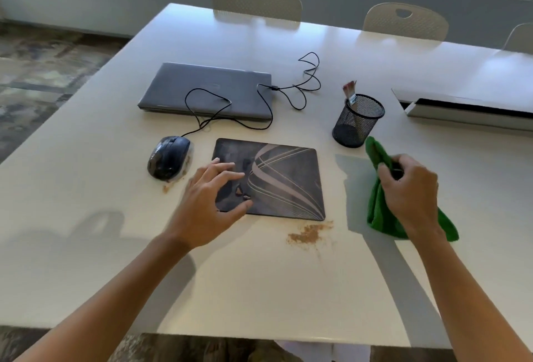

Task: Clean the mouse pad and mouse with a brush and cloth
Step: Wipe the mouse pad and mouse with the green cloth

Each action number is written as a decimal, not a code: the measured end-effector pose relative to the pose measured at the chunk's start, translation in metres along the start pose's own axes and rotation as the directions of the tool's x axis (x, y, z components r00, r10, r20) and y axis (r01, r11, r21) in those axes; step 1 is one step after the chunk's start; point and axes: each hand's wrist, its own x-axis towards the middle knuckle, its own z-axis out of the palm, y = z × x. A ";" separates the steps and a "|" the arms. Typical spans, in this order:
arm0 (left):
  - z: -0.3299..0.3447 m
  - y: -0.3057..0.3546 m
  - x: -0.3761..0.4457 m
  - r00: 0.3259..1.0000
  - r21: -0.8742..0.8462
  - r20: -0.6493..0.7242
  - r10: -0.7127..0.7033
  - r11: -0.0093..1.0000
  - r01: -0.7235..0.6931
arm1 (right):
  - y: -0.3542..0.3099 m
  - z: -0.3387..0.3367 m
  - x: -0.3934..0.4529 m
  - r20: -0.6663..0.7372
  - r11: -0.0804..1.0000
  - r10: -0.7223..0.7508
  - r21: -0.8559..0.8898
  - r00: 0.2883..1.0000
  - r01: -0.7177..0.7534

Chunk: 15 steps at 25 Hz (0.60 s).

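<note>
On the white table (pixel 86 217), at nine o'clock from the pad, sits my black wired mouse (pixel 168 157), glossy, with brown crumbs (pixel 176 180) along its near edge. Its cord (pixel 230 108) loops over the closed grey laptop (pixel 207 89) at twelve o'clock; the lid's logo is too faint to read. My left hand (pixel 207 203) lies spread wide on the dark mouse pad (pixel 285 183), which has pale curved stripes. More crumbs (pixel 308 233) lie at its six o'clock. At two o'clock a black mesh cup (pixel 356 122) holds the brush (pixel 350 92), its label unreadable. At three o'clock my right hand (pixel 409 188) grips the green cloth (pixel 377 211).
</note>
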 end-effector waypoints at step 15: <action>-0.021 -0.030 0.069 0.974 0.190 0.199 -0.106 0.979 0.068 | -0.128 0.127 0.021 0.429 0.904 -0.427 0.194 0.796 0.381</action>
